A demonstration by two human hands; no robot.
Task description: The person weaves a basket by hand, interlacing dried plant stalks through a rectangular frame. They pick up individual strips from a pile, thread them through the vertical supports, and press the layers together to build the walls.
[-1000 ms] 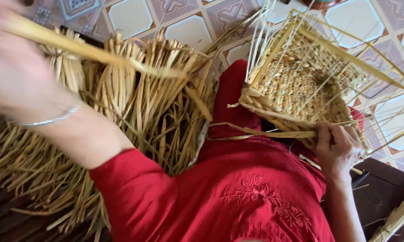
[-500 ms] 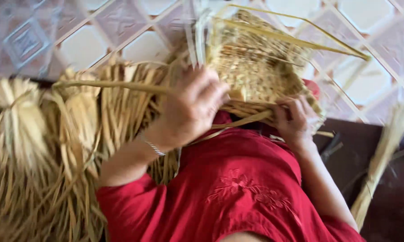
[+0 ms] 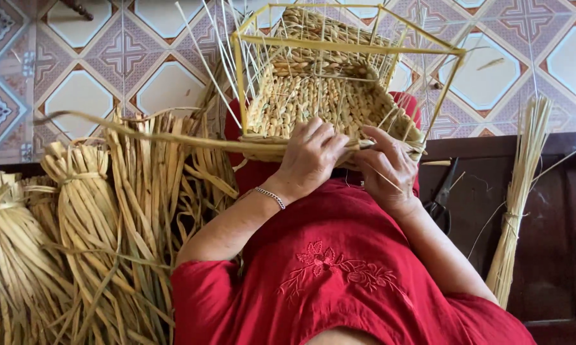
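Observation:
A half-woven straw basket (image 3: 313, 96) on a yellow wire frame (image 3: 339, 46) rests on my lap, its open side facing me. My left hand (image 3: 310, 156), with a thin bracelet on the wrist, presses on the basket's near woven edge and grips a long flat straw strand (image 3: 141, 134) that trails off to the left. Beside it, my right hand (image 3: 387, 169) pinches the same woven edge, fingers closed on the weave. I am wearing a red embroidered garment (image 3: 339, 281).
Tied bundles of dried straw (image 3: 90, 217) are heaped at my left. Another thin bundle (image 3: 518, 198) leans on the dark wooden bench (image 3: 556, 211) at right, where black scissors (image 3: 442, 198) lie. A patterned tile floor (image 3: 109, 57) lies beyond.
My left hand came in from the far left with the long strand and now sits on the basket's edge. The basket has turned so its open frame faces me.

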